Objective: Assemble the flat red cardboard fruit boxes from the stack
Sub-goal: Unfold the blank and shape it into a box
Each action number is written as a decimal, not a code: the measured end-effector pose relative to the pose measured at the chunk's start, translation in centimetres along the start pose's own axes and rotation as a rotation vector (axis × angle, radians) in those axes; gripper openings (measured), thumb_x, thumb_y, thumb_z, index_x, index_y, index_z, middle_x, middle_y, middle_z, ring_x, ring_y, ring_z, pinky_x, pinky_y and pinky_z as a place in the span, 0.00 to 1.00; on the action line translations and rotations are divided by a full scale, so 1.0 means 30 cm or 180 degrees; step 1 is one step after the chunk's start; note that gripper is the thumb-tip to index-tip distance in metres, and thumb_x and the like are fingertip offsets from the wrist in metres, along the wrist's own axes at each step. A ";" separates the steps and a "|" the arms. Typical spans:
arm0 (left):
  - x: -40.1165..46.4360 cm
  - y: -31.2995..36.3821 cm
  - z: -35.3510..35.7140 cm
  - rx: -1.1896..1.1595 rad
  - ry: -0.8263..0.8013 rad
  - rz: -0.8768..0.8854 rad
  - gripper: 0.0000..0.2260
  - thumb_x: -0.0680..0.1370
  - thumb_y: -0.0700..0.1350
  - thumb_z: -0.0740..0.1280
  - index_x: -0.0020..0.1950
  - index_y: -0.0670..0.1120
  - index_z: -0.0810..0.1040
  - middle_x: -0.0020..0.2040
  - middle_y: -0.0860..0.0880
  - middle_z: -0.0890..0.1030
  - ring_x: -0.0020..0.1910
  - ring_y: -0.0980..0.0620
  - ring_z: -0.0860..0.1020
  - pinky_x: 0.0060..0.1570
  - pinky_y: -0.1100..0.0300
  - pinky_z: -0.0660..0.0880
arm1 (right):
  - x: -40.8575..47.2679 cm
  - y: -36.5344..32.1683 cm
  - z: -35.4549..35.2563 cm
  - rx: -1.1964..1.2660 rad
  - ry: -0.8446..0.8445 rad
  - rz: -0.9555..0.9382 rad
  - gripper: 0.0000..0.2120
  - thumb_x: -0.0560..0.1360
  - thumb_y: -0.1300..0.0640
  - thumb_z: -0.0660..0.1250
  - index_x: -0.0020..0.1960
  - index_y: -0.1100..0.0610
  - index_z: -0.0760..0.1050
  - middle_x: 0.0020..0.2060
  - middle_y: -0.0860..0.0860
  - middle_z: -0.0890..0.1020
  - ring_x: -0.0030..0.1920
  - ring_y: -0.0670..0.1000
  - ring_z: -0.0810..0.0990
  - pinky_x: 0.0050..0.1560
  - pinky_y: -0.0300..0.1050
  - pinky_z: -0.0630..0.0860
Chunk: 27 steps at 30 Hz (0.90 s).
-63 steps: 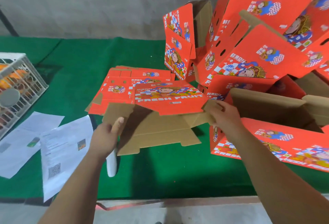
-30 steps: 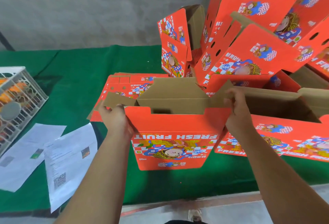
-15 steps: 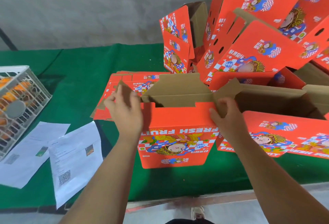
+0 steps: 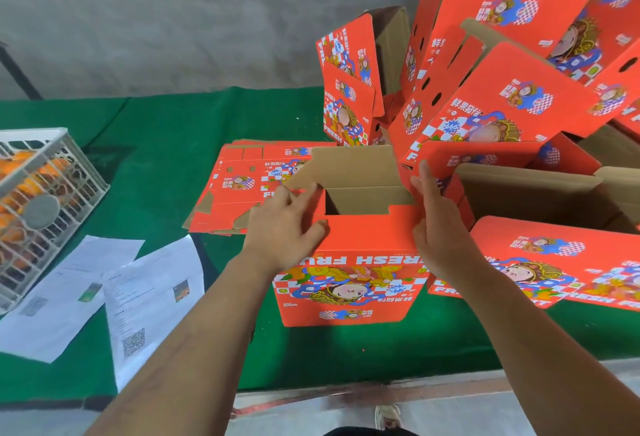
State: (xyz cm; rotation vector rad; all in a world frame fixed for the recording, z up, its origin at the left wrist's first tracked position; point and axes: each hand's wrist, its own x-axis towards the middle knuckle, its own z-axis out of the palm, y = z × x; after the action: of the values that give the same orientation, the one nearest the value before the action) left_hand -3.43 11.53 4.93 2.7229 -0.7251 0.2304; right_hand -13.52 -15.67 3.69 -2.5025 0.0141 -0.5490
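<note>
A red fruit box [image 4: 349,238] stands on the green table in front of me, its "FRESH FRUIT" print upside down and its top open to the brown inside. My left hand [image 4: 280,227] lies over the box's top left corner, fingers stretched across the left side flap and thumb on the front panel. My right hand [image 4: 440,227] presses flat against the box's right side with straight fingers. The rear flap [image 4: 349,165] stands up. Behind the left hand lies the stack of flat red boxes [image 4: 239,182].
Assembled red boxes are heaped at the back right [image 4: 519,96], and another box [image 4: 526,193] lies open beside my right hand. A white crate of oranges [image 4: 45,200] sits at the left. Printed papers [image 4: 149,290] lie near the table's front edge [image 4: 346,390].
The flat box was lifted off the stack, opened into a square tube and stood upright. Both hands moved from its upper corners onto the two sides, the left folding the side flap inward.
</note>
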 end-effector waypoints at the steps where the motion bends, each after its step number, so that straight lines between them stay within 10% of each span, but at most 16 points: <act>1: 0.015 0.006 0.001 0.0203 -0.0198 -0.0051 0.34 0.79 0.68 0.54 0.83 0.58 0.57 0.65 0.46 0.74 0.64 0.42 0.75 0.58 0.46 0.72 | 0.000 0.003 -0.001 -0.0022 -0.0045 0.0003 0.43 0.77 0.72 0.61 0.85 0.49 0.49 0.75 0.54 0.70 0.69 0.57 0.68 0.70 0.43 0.60; 5: 0.084 0.029 -0.017 -0.0084 -0.0318 -0.0505 0.34 0.83 0.61 0.58 0.81 0.66 0.39 0.75 0.49 0.74 0.61 0.39 0.81 0.46 0.53 0.69 | -0.010 -0.002 -0.006 -0.0253 -0.0163 -0.0187 0.30 0.78 0.70 0.63 0.79 0.54 0.69 0.76 0.51 0.71 0.70 0.59 0.67 0.77 0.44 0.57; 10: 0.091 0.061 -0.007 0.0245 -0.0119 -0.0728 0.42 0.81 0.66 0.60 0.82 0.61 0.33 0.59 0.46 0.84 0.51 0.40 0.84 0.42 0.53 0.69 | -0.012 0.012 -0.030 -0.0125 -0.0624 0.0172 0.16 0.83 0.49 0.66 0.69 0.49 0.80 0.71 0.42 0.75 0.70 0.51 0.61 0.70 0.28 0.47; 13: 0.078 0.038 -0.009 -0.0207 -0.0011 -0.0740 0.32 0.78 0.74 0.53 0.80 0.65 0.54 0.54 0.45 0.85 0.53 0.39 0.83 0.45 0.51 0.72 | 0.026 -0.014 -0.016 0.0274 -0.0415 0.0474 0.23 0.84 0.39 0.52 0.59 0.48 0.83 0.60 0.41 0.78 0.65 0.51 0.66 0.68 0.40 0.55; 15: 0.075 0.009 -0.016 -0.1171 -0.0060 -0.0907 0.29 0.77 0.77 0.47 0.60 0.62 0.76 0.47 0.51 0.85 0.52 0.42 0.82 0.49 0.52 0.74 | 0.083 -0.032 -0.001 0.0532 0.0032 0.0877 0.21 0.87 0.43 0.50 0.58 0.51 0.79 0.55 0.46 0.79 0.63 0.55 0.72 0.65 0.45 0.61; 18: 0.074 -0.010 -0.009 -0.1457 -0.0167 -0.0809 0.38 0.76 0.78 0.45 0.41 0.47 0.76 0.35 0.52 0.79 0.40 0.46 0.79 0.41 0.55 0.72 | 0.152 -0.043 0.022 -0.0131 -0.0507 0.1665 0.22 0.87 0.49 0.52 0.78 0.55 0.64 0.76 0.60 0.65 0.73 0.65 0.65 0.71 0.60 0.65; 21: 0.068 0.002 0.018 -0.0236 -0.0136 -0.0416 0.24 0.77 0.73 0.59 0.60 0.56 0.77 0.56 0.49 0.75 0.58 0.45 0.74 0.58 0.50 0.71 | 0.148 -0.030 0.014 -0.0125 -0.1141 0.1589 0.43 0.78 0.34 0.67 0.82 0.39 0.45 0.77 0.54 0.52 0.77 0.64 0.59 0.79 0.61 0.59; 27: 0.109 0.061 0.023 0.0200 -0.0946 -0.1436 0.39 0.72 0.75 0.67 0.77 0.62 0.58 0.78 0.45 0.56 0.74 0.38 0.65 0.63 0.39 0.70 | 0.182 -0.071 0.051 -0.1000 -0.1105 0.1594 0.49 0.67 0.30 0.76 0.77 0.48 0.55 0.72 0.57 0.61 0.65 0.66 0.77 0.63 0.62 0.75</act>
State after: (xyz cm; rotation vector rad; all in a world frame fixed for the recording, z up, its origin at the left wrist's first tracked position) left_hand -1.49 8.28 5.52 2.9212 -0.1554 -0.2632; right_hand -8.15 -13.77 5.78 -2.7162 0.6169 0.1043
